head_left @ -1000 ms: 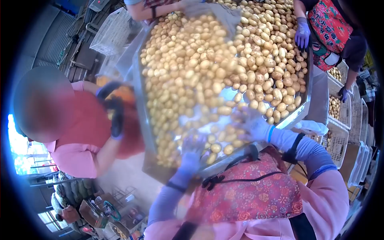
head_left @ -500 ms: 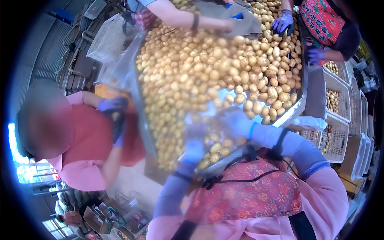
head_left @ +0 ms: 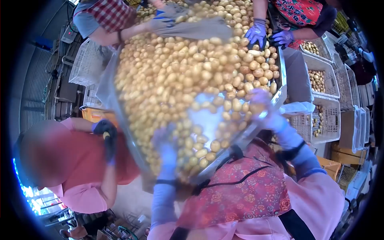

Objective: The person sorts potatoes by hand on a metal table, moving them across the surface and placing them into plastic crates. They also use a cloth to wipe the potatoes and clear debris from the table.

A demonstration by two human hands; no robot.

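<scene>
Small yellow-brown potatoes (head_left: 168,80) cover a large metal-rimmed sorting table (head_left: 125,132) in front of me. My left hand (head_left: 165,140), in a pale purple glove, rests on or just over the potatoes at the near left; motion smears its fingers. Out at the near right corner, my right hand (head_left: 264,106) is beside the rim and the potatoes there, also badly blurred. Whether either hand holds a potato cannot be made out. Between my hands a bare, pale patch of the tabletop (head_left: 206,116) shows, with some loose potatoes around it.
At the left, a co-worker's dark-gloved hand (head_left: 106,136) holds a potato. Across the table another person's hands handle a grey cloth (head_left: 196,29). At the far right a co-worker's purple gloves (head_left: 256,34) touch potatoes. White crates (head_left: 326,120) with potatoes stand at the right.
My hands have moved apart, the left leftward and the right rightward to the table's corner. The view has shifted. Across the table, the grey cloth is now stretched out lower between the person's hands.
</scene>
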